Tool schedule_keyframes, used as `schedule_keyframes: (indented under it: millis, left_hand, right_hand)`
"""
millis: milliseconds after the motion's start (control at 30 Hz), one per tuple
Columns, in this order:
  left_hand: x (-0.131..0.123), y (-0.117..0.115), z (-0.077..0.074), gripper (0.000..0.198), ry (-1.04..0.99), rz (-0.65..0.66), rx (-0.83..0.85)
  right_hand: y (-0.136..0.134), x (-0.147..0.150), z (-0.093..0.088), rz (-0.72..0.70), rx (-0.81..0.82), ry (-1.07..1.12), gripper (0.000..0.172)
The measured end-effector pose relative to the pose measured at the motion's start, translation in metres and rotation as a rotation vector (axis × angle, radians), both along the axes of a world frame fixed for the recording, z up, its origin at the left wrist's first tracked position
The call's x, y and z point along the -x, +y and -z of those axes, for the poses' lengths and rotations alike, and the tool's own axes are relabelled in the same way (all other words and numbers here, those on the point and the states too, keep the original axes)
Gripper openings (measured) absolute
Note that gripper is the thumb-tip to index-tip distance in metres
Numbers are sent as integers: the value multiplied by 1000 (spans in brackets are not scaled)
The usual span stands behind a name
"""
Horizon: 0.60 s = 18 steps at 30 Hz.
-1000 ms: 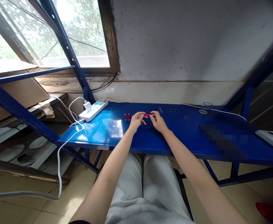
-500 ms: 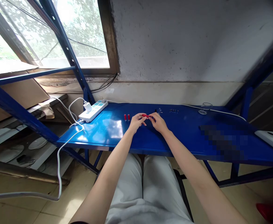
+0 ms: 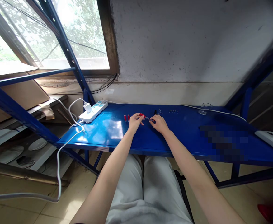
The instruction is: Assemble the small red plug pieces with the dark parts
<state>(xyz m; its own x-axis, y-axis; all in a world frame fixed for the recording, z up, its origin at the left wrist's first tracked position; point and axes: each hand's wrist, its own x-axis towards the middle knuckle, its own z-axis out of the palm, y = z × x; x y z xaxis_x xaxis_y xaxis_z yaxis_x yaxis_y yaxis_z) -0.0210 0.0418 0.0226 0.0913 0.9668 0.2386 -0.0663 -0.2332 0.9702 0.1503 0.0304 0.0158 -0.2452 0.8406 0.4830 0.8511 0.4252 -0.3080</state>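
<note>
My left hand (image 3: 135,122) is closed in a pinch on the red end of a slim red-and-grey rod (image 3: 145,117), held above the blue table. My right hand (image 3: 159,123) pinches the thin greyish end of that rod, fingers curled around it. Whether the rod is one piece or two joined ones I cannot tell. Left of my left hand, two short red cylinders with pale ends (image 3: 127,118) stand side by side. Just beyond my right hand are a small black piece (image 3: 155,112) and several small clear pieces (image 3: 159,111).
Several tiny metal parts (image 3: 173,111) lie in a row farther right on the blue table (image 3: 183,133). A clear glass (image 3: 205,109) stands near the back, by a white cable. At the left is a white power strip (image 3: 94,111) with a plug in it.
My hands have moved slightly apart. A greyish length now shows between the red part and my right hand, where mostly red showed before. The black piece is now more visible.
</note>
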Motion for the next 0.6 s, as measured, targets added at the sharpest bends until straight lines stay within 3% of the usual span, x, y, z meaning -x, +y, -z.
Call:
schedule_keyframes:
  millis: [133, 367, 600]
  left_hand:
    - [1, 2, 2, 29, 35, -64, -36]
    - [0, -4, 4, 30, 232, 60, -80]
    - [-3, -6, 5, 26, 286, 104, -111]
  right_hand:
    - [3, -14, -2, 132, 106, -14, 17]
    - [5, -36, -3, 445, 323, 105, 19]
    - [8, -39, -3, 512, 328, 234, 20]
